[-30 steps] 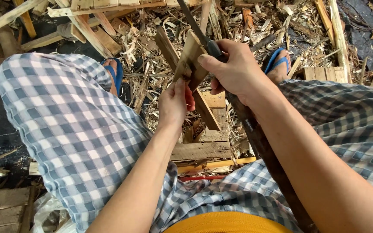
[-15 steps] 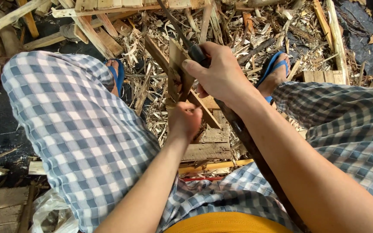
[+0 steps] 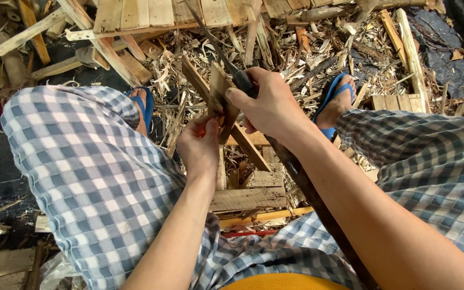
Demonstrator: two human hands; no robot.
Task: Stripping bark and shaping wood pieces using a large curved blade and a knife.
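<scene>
1. While the left hand (image 3: 200, 145) pinches the lower end of a thin wood piece (image 3: 220, 99) upright between the knees, its fingers sit just under the blade's path; a slip could cut them.
2. Closed around a long dark-handled knife (image 3: 296, 172), the right hand (image 3: 267, 104) presses the blade against the wood piece's upper edge; uneven grain could make it jump.
3. Wood shavings (image 3: 200, 53) near the sandalled feet (image 3: 336, 104) could snag or hide splinters.
</scene>
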